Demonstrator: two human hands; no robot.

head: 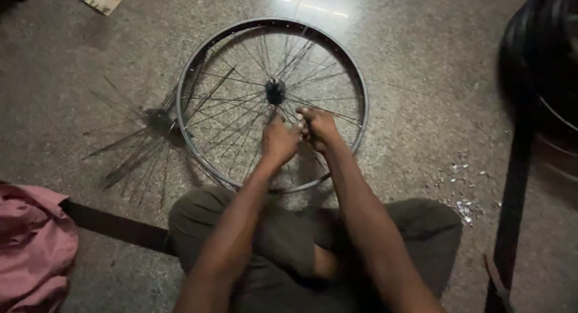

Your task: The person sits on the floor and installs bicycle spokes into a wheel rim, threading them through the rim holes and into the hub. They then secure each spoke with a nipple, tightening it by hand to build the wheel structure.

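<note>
A bicycle wheel lies flat on the stone floor, with its metal rim [198, 60] around a dark hub [275, 91] and thin spokes [232, 102] fanning out. My left hand [280, 138] and my right hand [319, 126] are close together just below the hub, their fingers pinched on spokes near the wheel's centre. Exactly which spoke each hand grips is hard to make out. My crossed legs in dark trousers [283, 241] rest against the rim's near edge.
A loose hub with a bunch of spokes [153, 129] lies left of the rim. Small metal bits [463, 192] are scattered at right. A dark tyre and frame [530, 78] stand far right, pink cloth [30, 241] lower left, a black strap [114, 226] beside it.
</note>
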